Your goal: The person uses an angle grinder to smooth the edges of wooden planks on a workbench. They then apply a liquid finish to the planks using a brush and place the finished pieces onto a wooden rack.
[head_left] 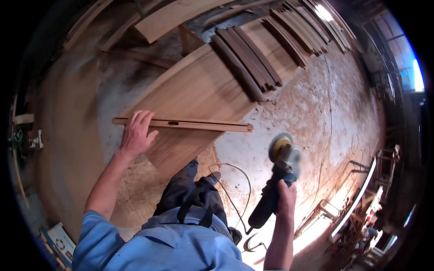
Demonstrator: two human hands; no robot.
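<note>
Pressing left hand (135, 135) on wooden strip (190, 124); right hand (285, 195) gripping grinder (276, 180) apart.

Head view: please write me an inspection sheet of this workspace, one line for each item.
Surface: wide wooden board serves as bench; floor is covered with sawdust.
Job's things: narrow wooden slat with a small slot lies across the board; angle grinder with a round sanding disc, held off the wood.
Clutter: dark curved slats stacked on the board, more slats beyond.
Grippers: left hand presses flat on the slat's left end; right hand grips the grinder body.
Cables: grinder cord loops on the floor near the person's feet.
Surroundings: planks at the top, metal frames at right.
</note>
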